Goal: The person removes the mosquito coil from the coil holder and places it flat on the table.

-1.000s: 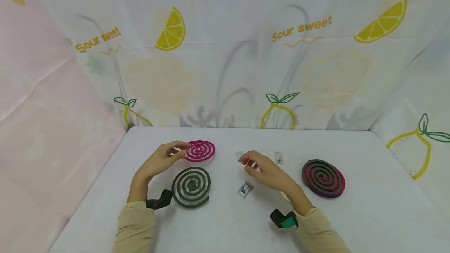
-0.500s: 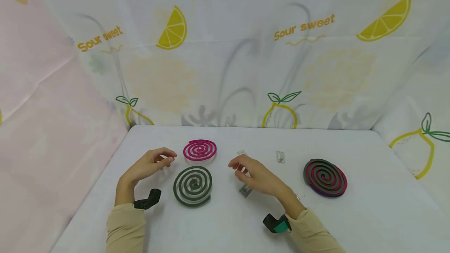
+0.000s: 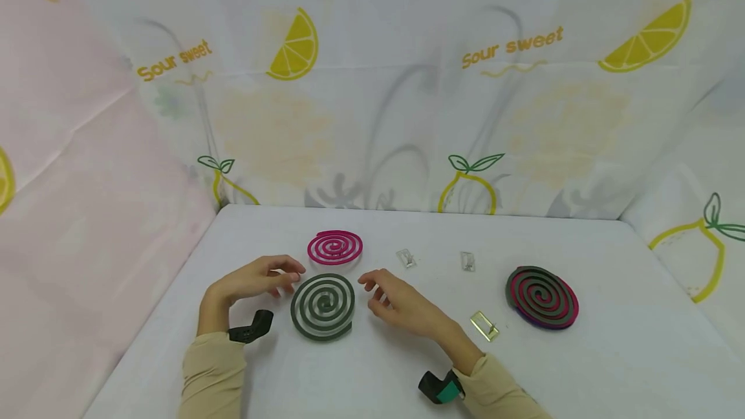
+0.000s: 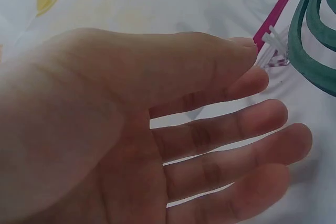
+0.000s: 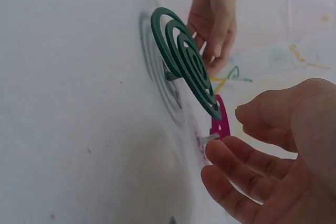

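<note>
A green mosquito coil (image 3: 314, 330) sits raised above the table on a small stand, seen edge-on in the right wrist view. Left of it my left hand (image 3: 259, 277) hovers, fingers loosely bent and holding nothing; its fingertips look close to the coil's rim. On the coil's other side is my right hand (image 3: 405, 306), fingers relaxed and apart, also holding nothing. Behind the green coil stands a pink mosquito coil (image 3: 335, 262), likewise raised on a stand. Whether either hand touches the green coil cannot be told.
Two silver metal stands (image 3: 406, 258) lie flat beyond my right hand. A gold metal stand (image 3: 484, 326) lies right of my right wrist. A stack of green and pink mosquito coils (image 3: 542, 297) rests at the right. A printed cloth wall (image 3: 372, 115) closes the back.
My left hand has left the pink coil and come down beside the green one. My right hand has moved left, uncovering the gold stand and covering the spot where a silver stand lay.
</note>
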The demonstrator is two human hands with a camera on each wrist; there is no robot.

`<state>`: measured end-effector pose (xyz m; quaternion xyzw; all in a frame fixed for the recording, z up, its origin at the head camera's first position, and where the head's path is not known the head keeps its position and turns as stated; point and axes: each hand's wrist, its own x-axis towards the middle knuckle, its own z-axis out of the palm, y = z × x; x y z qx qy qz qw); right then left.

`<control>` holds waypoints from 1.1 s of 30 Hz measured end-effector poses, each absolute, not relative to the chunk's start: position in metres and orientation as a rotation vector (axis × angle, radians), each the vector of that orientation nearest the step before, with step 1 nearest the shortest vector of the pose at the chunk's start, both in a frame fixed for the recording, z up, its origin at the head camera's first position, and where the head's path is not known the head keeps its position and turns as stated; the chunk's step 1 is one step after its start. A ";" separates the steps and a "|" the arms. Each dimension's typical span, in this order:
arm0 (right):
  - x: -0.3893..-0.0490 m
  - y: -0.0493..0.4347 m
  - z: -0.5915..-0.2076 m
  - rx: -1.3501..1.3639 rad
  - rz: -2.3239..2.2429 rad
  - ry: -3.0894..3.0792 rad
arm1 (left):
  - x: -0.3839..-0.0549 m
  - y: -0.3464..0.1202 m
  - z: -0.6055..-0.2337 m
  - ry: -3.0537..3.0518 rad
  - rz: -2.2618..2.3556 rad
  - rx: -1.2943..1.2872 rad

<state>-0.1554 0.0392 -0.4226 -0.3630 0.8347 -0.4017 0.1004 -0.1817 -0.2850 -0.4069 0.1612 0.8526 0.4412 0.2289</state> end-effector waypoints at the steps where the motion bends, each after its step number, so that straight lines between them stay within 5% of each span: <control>1: -0.155 0.036 -0.425 -1.058 -1.179 2.469 | -0.182 -0.284 -0.406 2.332 1.217 0.444; 33: -0.150 0.009 -0.440 -0.860 -1.355 2.350 | -0.178 -0.275 -0.408 2.137 1.283 0.360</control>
